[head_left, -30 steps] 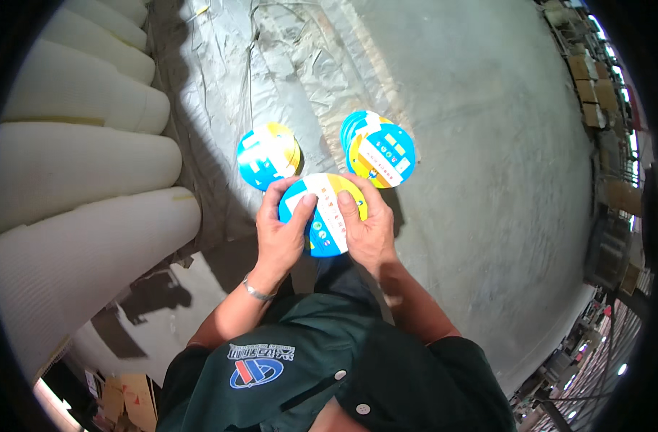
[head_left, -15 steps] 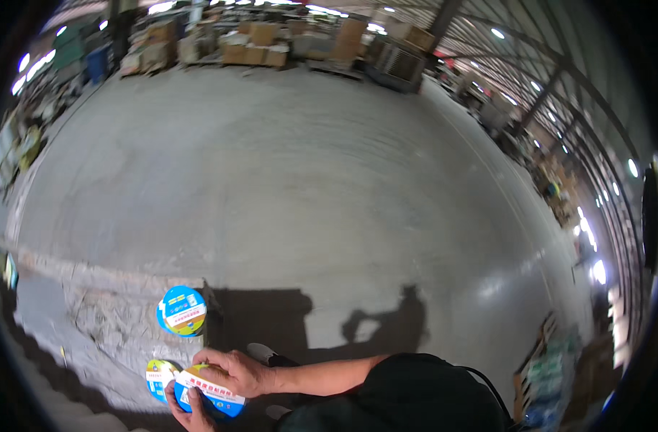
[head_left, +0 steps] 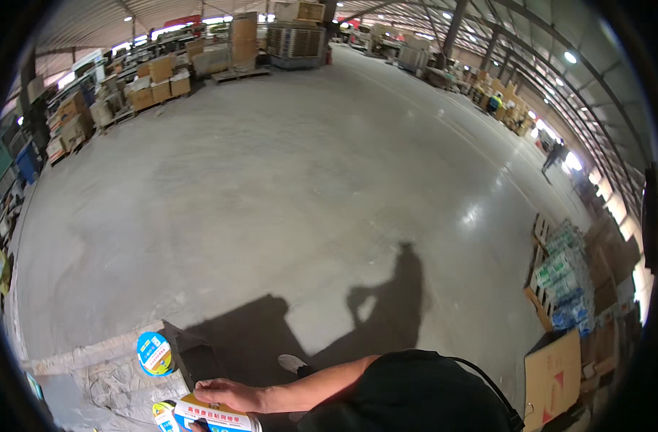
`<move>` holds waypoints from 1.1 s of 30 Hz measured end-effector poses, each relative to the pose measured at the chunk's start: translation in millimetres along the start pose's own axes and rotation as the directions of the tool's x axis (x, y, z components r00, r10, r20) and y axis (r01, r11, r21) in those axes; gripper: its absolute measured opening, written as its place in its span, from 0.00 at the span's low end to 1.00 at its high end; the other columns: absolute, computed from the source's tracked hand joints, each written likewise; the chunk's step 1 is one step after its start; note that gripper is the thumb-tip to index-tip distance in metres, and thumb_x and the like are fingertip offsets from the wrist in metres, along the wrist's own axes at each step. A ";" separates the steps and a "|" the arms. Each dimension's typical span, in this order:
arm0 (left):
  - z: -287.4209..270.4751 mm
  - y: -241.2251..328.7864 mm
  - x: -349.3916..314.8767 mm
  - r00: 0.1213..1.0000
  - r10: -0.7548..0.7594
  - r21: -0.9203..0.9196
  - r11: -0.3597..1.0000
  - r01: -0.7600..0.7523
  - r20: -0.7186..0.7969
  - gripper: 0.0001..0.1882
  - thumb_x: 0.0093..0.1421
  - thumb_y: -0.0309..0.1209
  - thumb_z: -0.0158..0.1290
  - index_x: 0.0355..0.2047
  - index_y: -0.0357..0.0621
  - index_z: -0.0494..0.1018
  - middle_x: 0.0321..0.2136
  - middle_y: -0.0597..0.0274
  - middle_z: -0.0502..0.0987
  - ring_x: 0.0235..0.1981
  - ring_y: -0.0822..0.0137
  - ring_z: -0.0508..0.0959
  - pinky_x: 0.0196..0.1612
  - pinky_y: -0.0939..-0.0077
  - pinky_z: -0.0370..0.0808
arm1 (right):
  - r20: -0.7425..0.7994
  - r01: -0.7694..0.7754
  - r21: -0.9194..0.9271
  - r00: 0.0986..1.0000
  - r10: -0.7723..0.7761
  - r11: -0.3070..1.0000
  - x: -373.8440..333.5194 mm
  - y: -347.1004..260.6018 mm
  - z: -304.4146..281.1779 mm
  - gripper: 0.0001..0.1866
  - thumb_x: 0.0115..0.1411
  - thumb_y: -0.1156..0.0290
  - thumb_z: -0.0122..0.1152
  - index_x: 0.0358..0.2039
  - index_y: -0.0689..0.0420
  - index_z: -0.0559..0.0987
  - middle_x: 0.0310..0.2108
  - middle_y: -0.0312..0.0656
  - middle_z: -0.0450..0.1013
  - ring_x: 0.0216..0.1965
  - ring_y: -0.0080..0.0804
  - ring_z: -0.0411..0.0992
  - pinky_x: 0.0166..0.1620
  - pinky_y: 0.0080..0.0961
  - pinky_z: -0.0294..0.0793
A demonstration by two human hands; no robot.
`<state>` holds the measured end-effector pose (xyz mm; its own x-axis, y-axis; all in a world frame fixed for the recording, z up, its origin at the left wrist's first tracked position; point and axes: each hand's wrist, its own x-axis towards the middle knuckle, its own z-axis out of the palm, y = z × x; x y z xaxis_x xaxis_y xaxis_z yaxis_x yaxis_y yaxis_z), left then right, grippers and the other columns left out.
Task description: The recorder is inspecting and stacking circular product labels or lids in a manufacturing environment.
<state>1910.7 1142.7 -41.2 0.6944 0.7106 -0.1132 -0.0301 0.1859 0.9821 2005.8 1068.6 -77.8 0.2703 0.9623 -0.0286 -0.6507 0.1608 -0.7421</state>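
Two round rolls with blue, yellow and white printed faces show: one lies under my right grip (head_left: 232, 394) at the lower edge, fingers laid over its top (left grip hidden, state unclear). Its long axis runs left-right. Since half a second ago, view has swung up; other roll (head_left: 154, 353) sits apart on concrete floor (head_left: 307, 180).

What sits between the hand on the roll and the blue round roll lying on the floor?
In the head view, a dark block stands between the right hand and the blue roll.
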 end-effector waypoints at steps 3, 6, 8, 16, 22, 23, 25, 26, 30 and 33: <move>26.6 2.6 4.9 0.999 -0.004 0.024 1.000 0.002 0.051 0.22 0.58 0.29 0.61 0.48 0.40 0.63 0.40 0.60 0.72 0.39 0.73 0.72 0.44 0.77 0.71 | -0.178 0.017 0.033 0.984 -0.011 0.999 -8.1 -10.4 -29.4 0.13 0.68 0.59 0.53 0.39 0.57 0.75 0.35 0.36 0.74 0.38 0.20 0.71 0.39 0.26 0.70; 36.4 9.1 9.0 0.999 0.010 0.038 0.999 -0.012 0.042 0.22 0.57 0.29 0.61 0.47 0.40 0.63 0.39 0.61 0.72 0.38 0.73 0.72 0.43 0.77 0.71 | -0.208 0.119 -0.568 0.936 -0.283 0.814 -27.8 -55.1 -36.2 0.14 0.69 0.61 0.53 0.35 0.60 0.72 0.29 0.38 0.73 0.32 0.21 0.70 0.34 0.26 0.69; 41.8 9.6 12.9 1.000 0.003 0.039 0.999 -0.004 0.026 0.22 0.56 0.29 0.61 0.46 0.41 0.63 0.38 0.61 0.72 0.37 0.73 0.72 0.43 0.78 0.71 | -0.058 0.228 -0.708 0.924 -0.377 0.669 -44.5 -96.8 -21.8 0.13 0.69 0.64 0.53 0.33 0.61 0.71 0.25 0.37 0.70 0.28 0.19 0.67 0.31 0.25 0.67; 52.2 19.5 8.1 0.997 0.055 -0.094 0.994 -0.060 -0.059 0.21 0.54 0.28 0.63 0.43 0.42 0.63 0.35 0.64 0.72 0.34 0.75 0.72 0.40 0.79 0.71 | -0.151 -0.204 0.294 0.955 0.256 0.934 -27.9 -54.2 -38.3 0.13 0.70 0.59 0.49 0.45 0.54 0.75 0.40 0.28 0.72 0.41 0.14 0.67 0.45 0.19 0.68; 9.2 41.3 4.5 0.991 0.095 -0.027 0.995 -0.098 -0.099 0.20 0.53 0.28 0.64 0.40 0.43 0.64 0.32 0.65 0.73 0.32 0.76 0.72 0.38 0.81 0.71 | -0.060 0.071 -0.632 0.988 -0.141 0.772 -13.7 -103.4 13.0 0.11 0.68 0.65 0.54 0.30 0.56 0.71 0.24 0.26 0.66 0.29 0.11 0.60 0.31 0.18 0.61; 6.8 42.5 -0.8 0.986 0.119 -0.038 0.992 -0.124 -0.118 0.20 0.53 0.28 0.64 0.39 0.43 0.64 0.32 0.65 0.73 0.31 0.76 0.72 0.37 0.81 0.71 | -0.029 0.070 -0.546 0.994 -0.102 0.835 -15.4 -102.9 20.0 0.11 0.68 0.64 0.53 0.30 0.55 0.71 0.24 0.25 0.65 0.28 0.11 0.59 0.31 0.17 0.61; 6.2 41.5 -8.8 0.977 0.147 -0.115 0.979 -0.166 -0.154 0.20 0.52 0.28 0.64 0.39 0.43 0.64 0.31 0.66 0.73 0.31 0.77 0.72 0.37 0.81 0.71 | -0.086 -0.135 -0.192 0.989 0.120 0.972 -12.5 -76.4 27.1 0.12 0.69 0.59 0.52 0.31 0.53 0.73 0.25 0.26 0.66 0.29 0.12 0.62 0.33 0.17 0.64; 5.0 40.0 -11.1 0.974 0.144 -0.169 0.970 -0.174 -0.174 0.20 0.52 0.28 0.65 0.38 0.43 0.64 0.31 0.66 0.73 0.30 0.77 0.72 0.36 0.82 0.71 | -0.124 -0.295 0.113 0.943 0.308 0.949 -6.6 -56.9 28.3 0.13 0.69 0.57 0.51 0.32 0.51 0.74 0.26 0.26 0.67 0.30 0.12 0.64 0.33 0.17 0.65; -22.4 50.2 -6.5 0.972 0.070 -0.231 0.965 -0.122 -0.225 0.18 0.52 0.26 0.64 0.37 0.43 0.65 0.29 0.66 0.74 0.29 0.77 0.73 0.35 0.82 0.72 | -0.177 -0.298 -0.048 0.942 0.285 0.953 26.2 -33.5 32.0 0.14 0.69 0.58 0.52 0.33 0.54 0.76 0.25 0.29 0.71 0.28 0.14 0.67 0.32 0.19 0.69; -50.7 70.9 -4.7 0.984 0.082 -0.081 0.992 -0.096 -0.157 0.17 0.53 0.27 0.65 0.35 0.41 0.66 0.27 0.64 0.76 0.27 0.77 0.74 0.33 0.82 0.73 | -0.078 -0.024 -0.613 0.996 -0.030 0.790 35.8 -58.9 46.5 0.14 0.69 0.64 0.52 0.29 0.57 0.74 0.21 0.26 0.67 0.25 0.13 0.63 0.28 0.18 0.64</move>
<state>1868.8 1186.9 21.3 0.5685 0.8209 -0.0543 -0.1546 0.1714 0.9730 2020.7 1103.8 -4.0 0.3447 0.9369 -0.0583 -0.0851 -0.0306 -0.9959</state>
